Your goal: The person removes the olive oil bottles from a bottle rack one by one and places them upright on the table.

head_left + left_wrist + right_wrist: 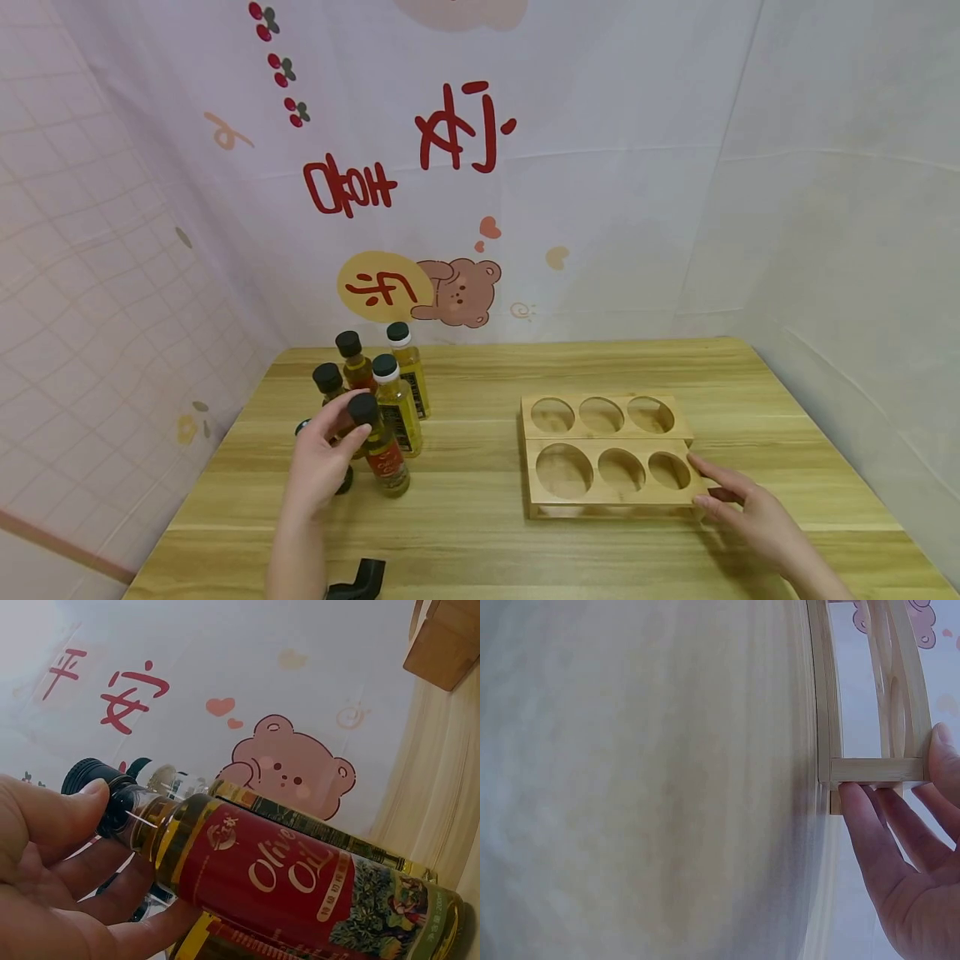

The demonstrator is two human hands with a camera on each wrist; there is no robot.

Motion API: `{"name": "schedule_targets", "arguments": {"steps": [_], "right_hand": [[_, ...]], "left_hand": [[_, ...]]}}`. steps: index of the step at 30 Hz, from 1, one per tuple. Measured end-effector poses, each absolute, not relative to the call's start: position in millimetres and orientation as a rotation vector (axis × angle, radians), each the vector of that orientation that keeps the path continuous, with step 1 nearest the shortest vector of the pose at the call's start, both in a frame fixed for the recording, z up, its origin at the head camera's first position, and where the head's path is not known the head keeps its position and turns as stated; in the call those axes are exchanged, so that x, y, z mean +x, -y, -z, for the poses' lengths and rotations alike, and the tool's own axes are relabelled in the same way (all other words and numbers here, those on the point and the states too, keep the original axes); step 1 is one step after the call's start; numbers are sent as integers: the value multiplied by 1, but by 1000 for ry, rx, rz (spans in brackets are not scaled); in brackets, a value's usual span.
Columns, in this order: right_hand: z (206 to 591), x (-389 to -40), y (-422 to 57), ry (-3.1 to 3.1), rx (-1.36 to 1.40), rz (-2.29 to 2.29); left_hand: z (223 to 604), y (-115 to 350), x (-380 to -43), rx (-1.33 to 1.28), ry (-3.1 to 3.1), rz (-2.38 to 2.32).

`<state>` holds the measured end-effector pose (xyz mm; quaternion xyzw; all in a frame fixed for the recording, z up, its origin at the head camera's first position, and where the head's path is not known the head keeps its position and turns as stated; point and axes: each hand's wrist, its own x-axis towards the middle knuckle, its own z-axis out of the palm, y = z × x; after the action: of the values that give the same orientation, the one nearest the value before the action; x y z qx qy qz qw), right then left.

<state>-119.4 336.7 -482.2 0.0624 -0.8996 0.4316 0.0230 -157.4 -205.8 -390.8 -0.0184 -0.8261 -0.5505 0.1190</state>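
In the head view my left hand [318, 458] holds an olive oil bottle [388, 471] by its black cap and neck. The left wrist view shows my thumb on the cap [97, 780] and fingers beneath the neck; the bottle's red label [270, 862] reads "Olive Oil". My right hand [757, 521] grips the right end of a two-tier wooden bottle rack [600, 443] with several round holes. In the right wrist view, its thumb [941, 754] rests on the upper edge and fingertips [855, 795] touch the end panel [877, 770].
Two yellow oil bottles with white necks, one nearer [399, 417] and one behind [411, 367], stand close by the held bottle. More dark-capped bottles [349, 346] crowd behind my left hand. A black curved object [367, 579] lies at the table's [465, 550] near edge.
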Motion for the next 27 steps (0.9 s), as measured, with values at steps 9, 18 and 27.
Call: {"name": "schedule_targets", "arguments": {"steps": [9,18,27], "right_hand": [[483,-118,-336,2799,180,-1324],[482,-118,-334,2814,176,-1318],[480,-119,-335,2827,173,-1290]], "left_hand": [[389,210,-156,-13,2451,1570],[393,210,-158,-20,2484,1522],[394,210,-160,-1,2499,1548]]}}
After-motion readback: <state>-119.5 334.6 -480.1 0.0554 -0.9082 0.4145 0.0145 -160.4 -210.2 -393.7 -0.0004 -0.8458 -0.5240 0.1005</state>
